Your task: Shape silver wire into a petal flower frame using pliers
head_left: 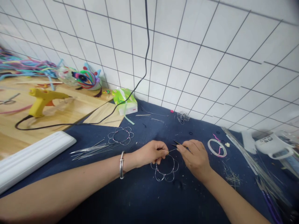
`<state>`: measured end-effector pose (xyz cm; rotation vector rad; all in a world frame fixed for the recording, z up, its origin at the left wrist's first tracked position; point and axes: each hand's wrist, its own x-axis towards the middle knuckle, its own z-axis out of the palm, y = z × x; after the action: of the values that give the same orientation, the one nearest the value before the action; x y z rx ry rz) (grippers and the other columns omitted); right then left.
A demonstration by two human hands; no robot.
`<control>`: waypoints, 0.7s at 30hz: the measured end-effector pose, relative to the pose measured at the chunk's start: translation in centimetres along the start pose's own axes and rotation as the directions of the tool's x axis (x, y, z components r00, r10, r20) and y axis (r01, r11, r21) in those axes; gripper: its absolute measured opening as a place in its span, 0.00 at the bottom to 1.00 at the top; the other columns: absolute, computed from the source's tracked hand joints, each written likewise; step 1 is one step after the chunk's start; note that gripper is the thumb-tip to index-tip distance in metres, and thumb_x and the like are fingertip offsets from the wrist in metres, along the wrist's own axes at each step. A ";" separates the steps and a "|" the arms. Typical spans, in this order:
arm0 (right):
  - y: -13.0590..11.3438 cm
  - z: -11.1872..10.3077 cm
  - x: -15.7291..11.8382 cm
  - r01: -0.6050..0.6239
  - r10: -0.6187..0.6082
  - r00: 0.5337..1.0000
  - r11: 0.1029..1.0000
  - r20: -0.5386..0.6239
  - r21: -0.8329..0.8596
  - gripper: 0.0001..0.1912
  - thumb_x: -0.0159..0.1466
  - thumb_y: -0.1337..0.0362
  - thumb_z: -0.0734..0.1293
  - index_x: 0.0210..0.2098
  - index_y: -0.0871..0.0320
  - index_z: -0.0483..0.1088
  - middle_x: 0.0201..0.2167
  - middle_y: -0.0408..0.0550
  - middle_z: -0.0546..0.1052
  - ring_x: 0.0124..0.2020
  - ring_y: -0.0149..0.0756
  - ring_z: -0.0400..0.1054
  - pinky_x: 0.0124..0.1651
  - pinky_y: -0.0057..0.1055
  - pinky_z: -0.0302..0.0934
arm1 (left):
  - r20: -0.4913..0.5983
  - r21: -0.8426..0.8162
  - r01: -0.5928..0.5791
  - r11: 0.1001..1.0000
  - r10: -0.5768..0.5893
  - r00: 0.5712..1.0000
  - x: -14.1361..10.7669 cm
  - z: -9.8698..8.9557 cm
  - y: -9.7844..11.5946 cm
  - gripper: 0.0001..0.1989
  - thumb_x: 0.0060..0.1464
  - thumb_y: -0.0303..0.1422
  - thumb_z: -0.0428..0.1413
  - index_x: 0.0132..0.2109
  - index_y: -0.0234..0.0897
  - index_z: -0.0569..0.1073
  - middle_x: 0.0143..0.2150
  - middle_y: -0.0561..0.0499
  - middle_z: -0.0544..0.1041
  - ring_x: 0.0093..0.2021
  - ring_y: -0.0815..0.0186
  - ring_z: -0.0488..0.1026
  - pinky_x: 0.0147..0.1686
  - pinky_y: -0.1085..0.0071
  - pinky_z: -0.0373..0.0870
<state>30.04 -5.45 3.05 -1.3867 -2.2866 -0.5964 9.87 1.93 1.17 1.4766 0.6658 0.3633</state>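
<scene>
My left hand (155, 152), with a silver bangle on its wrist, is closed in a pinch on the upper edge of a wire flower (164, 175). The flower is a ring of thin silver wire with looped petals and small pink bits at the joints. A short straight end of wire runs from these fingertips toward my right hand (195, 157). That hand is closed around a dark tool with two pointed tips (175, 144); its body is hidden in the palm, so I cannot tell its exact kind. A second wire flower (121, 136) lies on the blue cloth beyond my left wrist.
Loose wire rods (93, 149) lie at left, near a white bar (35, 158). A yellow glue gun (44, 98) trails its black cord across the tissue pack (126, 101). A ribbon roll (217, 147), wire scraps (232, 179) and long wires (247, 155) are at right.
</scene>
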 end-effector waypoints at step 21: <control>0.3 -0.4 0.0 0.011 -0.011 1.000 1.000 0.000 -0.018 0.12 0.60 0.71 0.61 0.42 0.55 0.70 0.36 0.50 0.71 0.42 0.38 0.61 0.45 0.37 0.55 | 0.131 -0.209 0.039 0.977 -0.012 0.991 0.0 -0.5 -0.2 0.12 0.54 0.38 0.49 0.37 0.33 0.71 0.30 0.50 0.71 0.24 0.71 0.70 0.21 0.76 0.65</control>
<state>30.34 -5.53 3.38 -1.3835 -2.2950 -0.6224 9.59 2.29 1.03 1.2758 0.5253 0.3062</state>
